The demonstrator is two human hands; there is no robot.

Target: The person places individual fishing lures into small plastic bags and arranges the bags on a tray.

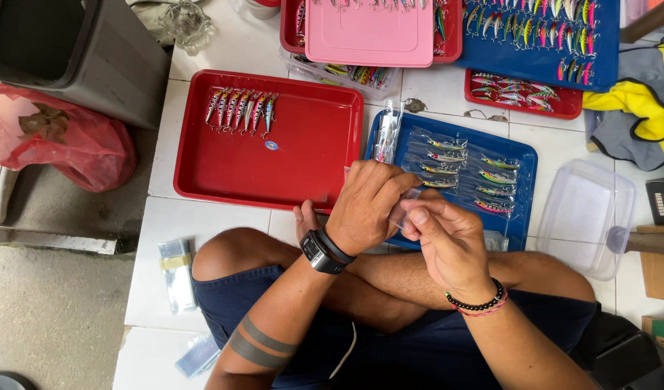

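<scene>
- Hands meet at the middle of the view, above the crossed legs of a person seated on a white tiled floor.
- Left hand [368, 206], with a black watch on its wrist, is curled shut, fingers pinched on a small clear plastic sleeve [406, 204].
- Right hand [444, 235], with a bead bracelet on its wrist, is also closed, thumb and fingertips pinching the same sleeve from the other side. Whether a lure is inside it cannot be told; the fingers cover it.
- Judged progress: just beyond both hands lies a blue rectangular plastic tray [523, 191] with about eight painted fishing lures already sealed in clear sleeves [462, 170], so a good share looks packed.
- Judged remainder: beyond and to the left of the left hand, a red rectangular plastic tray [303, 166] still carries a row of about seven bare multicoloured lures [242, 110] in its far left corner; the rest of that tray is bare.
- More trays of lures sit well beyond the hands: a pink lid on a red tray [368, 32], a large blue tray [541, 40] and a small red tray [523, 94].
- Edges: the near rims of the red and blue trays lie just beyond the knuckles, almost touching the left hand.
- A clear plastic box [585, 217] sits to the right of the right hand, near the blue tray's edge.
- Spare clear sleeves [177, 271] lie on the floor to the left of the left forearm, well apart.
- Open room: bare red tray surface ahead-left of the hands, and white tile between the trays.
</scene>
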